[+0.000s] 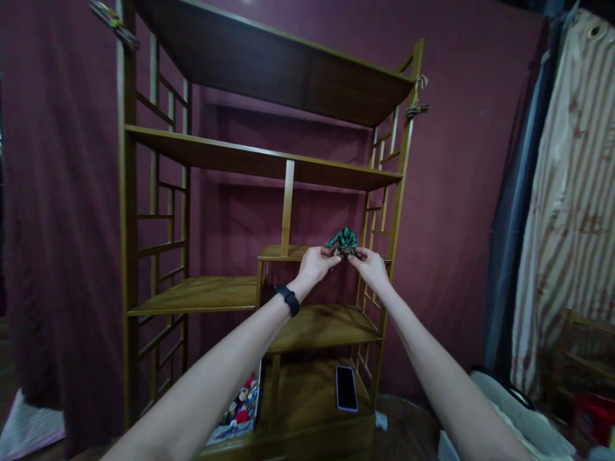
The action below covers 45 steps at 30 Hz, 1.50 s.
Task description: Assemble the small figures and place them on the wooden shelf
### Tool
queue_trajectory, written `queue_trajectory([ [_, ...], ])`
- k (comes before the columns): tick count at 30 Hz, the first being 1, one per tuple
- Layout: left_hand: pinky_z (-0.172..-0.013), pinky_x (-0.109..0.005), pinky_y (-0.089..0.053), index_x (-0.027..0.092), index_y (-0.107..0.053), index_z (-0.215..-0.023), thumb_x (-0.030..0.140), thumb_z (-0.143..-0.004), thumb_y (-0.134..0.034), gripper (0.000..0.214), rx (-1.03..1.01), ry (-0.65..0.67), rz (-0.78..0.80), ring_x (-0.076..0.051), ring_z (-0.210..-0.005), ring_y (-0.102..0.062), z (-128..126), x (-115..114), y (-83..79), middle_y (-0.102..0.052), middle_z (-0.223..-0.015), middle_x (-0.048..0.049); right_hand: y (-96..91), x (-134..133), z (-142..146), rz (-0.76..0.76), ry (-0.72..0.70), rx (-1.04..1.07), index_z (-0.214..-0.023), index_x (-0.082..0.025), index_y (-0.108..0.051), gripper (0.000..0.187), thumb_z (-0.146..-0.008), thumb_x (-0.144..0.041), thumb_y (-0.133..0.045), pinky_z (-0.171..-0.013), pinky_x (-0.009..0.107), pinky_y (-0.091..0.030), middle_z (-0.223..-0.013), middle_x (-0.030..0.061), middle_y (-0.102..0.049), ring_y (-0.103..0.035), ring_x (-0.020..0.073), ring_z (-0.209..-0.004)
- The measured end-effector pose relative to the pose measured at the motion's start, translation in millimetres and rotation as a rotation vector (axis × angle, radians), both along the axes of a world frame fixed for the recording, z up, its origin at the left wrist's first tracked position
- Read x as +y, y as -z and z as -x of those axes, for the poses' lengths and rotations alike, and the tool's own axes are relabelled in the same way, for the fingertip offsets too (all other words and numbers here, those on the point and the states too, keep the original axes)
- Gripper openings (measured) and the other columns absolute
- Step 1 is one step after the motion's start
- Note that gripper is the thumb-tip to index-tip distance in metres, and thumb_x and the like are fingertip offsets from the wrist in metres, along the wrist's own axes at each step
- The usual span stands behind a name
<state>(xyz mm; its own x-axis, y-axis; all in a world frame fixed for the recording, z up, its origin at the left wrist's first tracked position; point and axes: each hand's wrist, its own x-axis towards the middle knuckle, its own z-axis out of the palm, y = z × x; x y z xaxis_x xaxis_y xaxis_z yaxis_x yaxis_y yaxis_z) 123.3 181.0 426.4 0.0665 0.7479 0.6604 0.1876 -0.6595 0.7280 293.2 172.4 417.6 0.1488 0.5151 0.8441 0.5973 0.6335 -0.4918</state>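
Both my arms reach forward to a small dark green figurine (346, 238) with a brownish base. My left hand (317, 264) pinches the base from the left, and a black band circles that wrist. From the other side, my right hand (371, 266) grips the base with thumb and fingers. The figurine is upright, in front of the raised right-hand shelf (273, 251) of a wooden rack. Whether its base touches that shelf I cannot tell, since my hands cover the spot.
A wooden rack (125, 256) with stepped shelves stands against a dark red wall (446, 192). On its lowest level lie a phone (346, 388) and a box of small colourful figures (243, 410). A striped curtain (552, 211) and a white bag (523, 416) are at right.
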Motion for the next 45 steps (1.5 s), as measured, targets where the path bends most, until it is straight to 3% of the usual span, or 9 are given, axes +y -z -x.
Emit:
queue_trajectory([
  [4, -0.057, -0.021, -0.038, 0.012, -0.063, -0.069, 0.035, -0.053, -0.072, 0.03, 0.122, -0.162, -0.016, -0.011, -0.058, -0.055, -14, 28, -27.0, -0.062, -0.06, -0.0024, -26.9, 22, -11, 0.117, 0.112, -0.046, -0.095, -0.017, -0.064, 0.035, -0.066, -0.037, -0.06, -0.074, 0.03, -0.045, -0.086, 0.006, -0.068, -0.062, 0.0193, -0.08],
  [8, -0.058, -0.021, -0.038, 0.015, -0.064, -0.069, 0.036, -0.052, -0.073, 0.029, 0.212, -0.24, -0.001, -0.012, -0.062, -0.055, -25, 51, -39.8, -0.062, -0.063, -0.0016, -40.4, 36, -18, 0.226, 0.228, -0.079, -0.098, -0.021, -0.063, 0.036, -0.067, -0.038, -0.059, -0.078, 0.027, -0.043, -0.093, 0.0048, -0.067, -0.06, 0.0186, -0.088],
  [20, -0.069, -0.024, -0.04, 0.018, -0.064, -0.08, 0.038, -0.056, -0.071, 0.032, 0.4, -0.421, 0.123, -0.017, -0.083, -0.058, -51, 92, -40.4, -0.065, -0.086, -0.0061, -39.7, 102, -42, 0.436, 0.294, -0.085, -0.09, -0.022, -0.065, 0.037, -0.057, -0.038, -0.064, -0.072, 0.023, -0.043, -0.087, 0.0014, -0.066, -0.06, 0.0166, -0.084],
  [28, -0.073, -0.026, -0.042, 0.017, -0.062, -0.089, 0.034, -0.055, -0.071, 0.04, 0.495, -0.437, 0.173, -0.021, -0.092, -0.058, -71, 118, -41.8, -0.064, -0.097, -0.011, -39.7, 141, -57, 0.55, 0.368, -0.111, -0.089, -0.022, -0.065, 0.037, -0.054, -0.034, -0.068, -0.076, 0.024, -0.043, -0.094, 0.0033, -0.065, -0.059, 0.0179, -0.09],
  [39, -0.079, -0.029, -0.041, 0.016, -0.059, -0.101, 0.041, -0.063, -0.064, 0.045, 0.631, -0.539, 0.15, -0.026, -0.101, -0.055, -82, 126, -40.6, -0.06, -0.104, -0.0166, -43.2, 162, -55, 0.619, 0.515, -0.153, -0.087, -0.017, -0.064, 0.036, -0.054, -0.029, -0.07, -0.077, 0.031, -0.047, -0.094, 0.0108, -0.063, -0.059, 0.0218, -0.09],
  [45, -0.077, -0.031, -0.042, 0.019, -0.061, -0.095, 0.035, -0.072, -0.055, 0.029, 0.666, -0.566, 0.04, -0.025, -0.096, -0.056, -73, 101, -40.9, -0.062, -0.098, -0.0123, -44.3, 167, -53, 0.62, 0.556, -0.199, -0.089, -0.013, -0.062, 0.044, -0.052, -0.034, -0.072, -0.079, 0.032, -0.047, -0.099, 0.0154, -0.062, -0.058, 0.0251, -0.095],
])
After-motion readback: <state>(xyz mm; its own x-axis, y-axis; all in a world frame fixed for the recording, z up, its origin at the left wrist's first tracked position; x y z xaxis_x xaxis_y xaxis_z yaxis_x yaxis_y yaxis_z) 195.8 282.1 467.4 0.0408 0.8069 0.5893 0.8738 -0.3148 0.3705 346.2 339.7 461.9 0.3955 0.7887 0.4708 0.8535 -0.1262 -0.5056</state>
